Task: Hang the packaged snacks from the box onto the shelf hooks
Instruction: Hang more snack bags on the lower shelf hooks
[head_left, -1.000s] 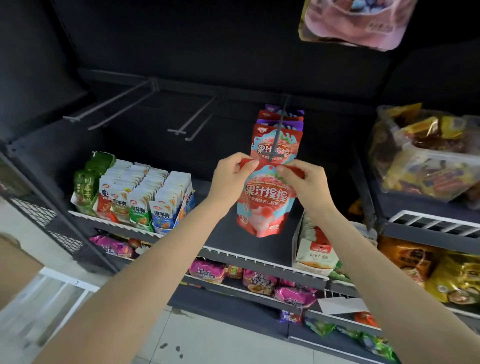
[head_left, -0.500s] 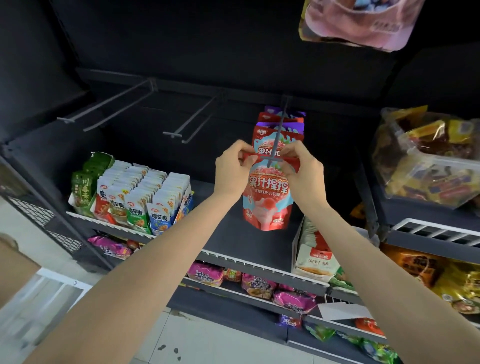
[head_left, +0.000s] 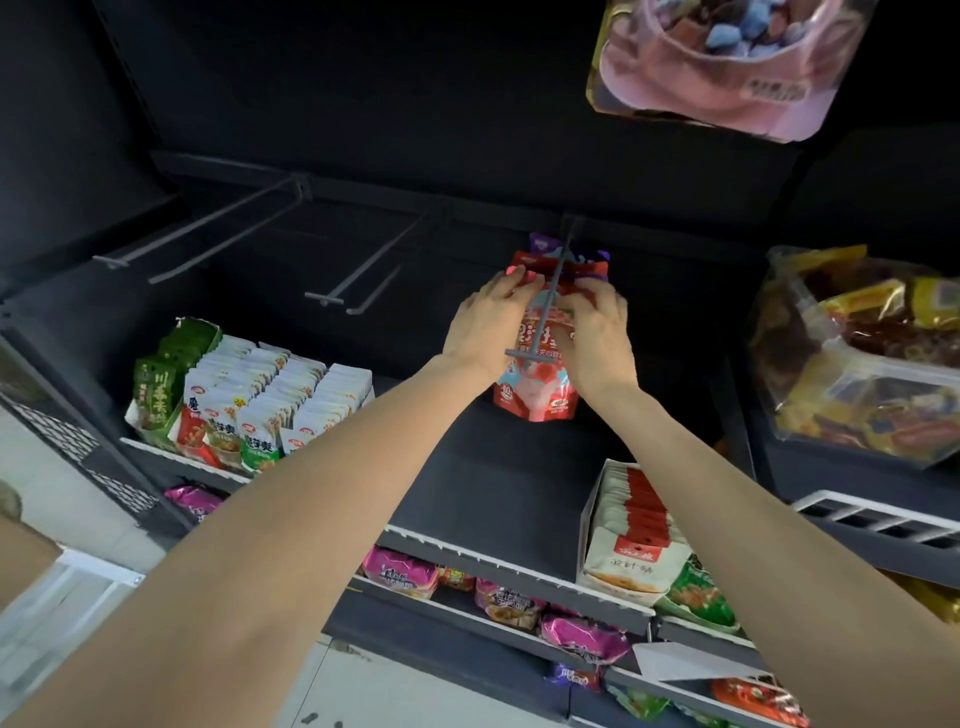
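Both hands, left (head_left: 488, 325) and right (head_left: 597, 332), pinch the red bag's (head_left: 537, 387) top on the hook (head_left: 545, 306).

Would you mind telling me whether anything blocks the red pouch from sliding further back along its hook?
Yes: the red pouch, held by the left hand and right hand, is on the hook, and hanging pouches already fill the rear stretch behind it.

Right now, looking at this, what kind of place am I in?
Most likely a small shop's snack aisle. Dark shelving carries metal peg hooks, rows of packaged snacks stand in shelf trays, and both hands are sliding a red snack pouch along a hook.
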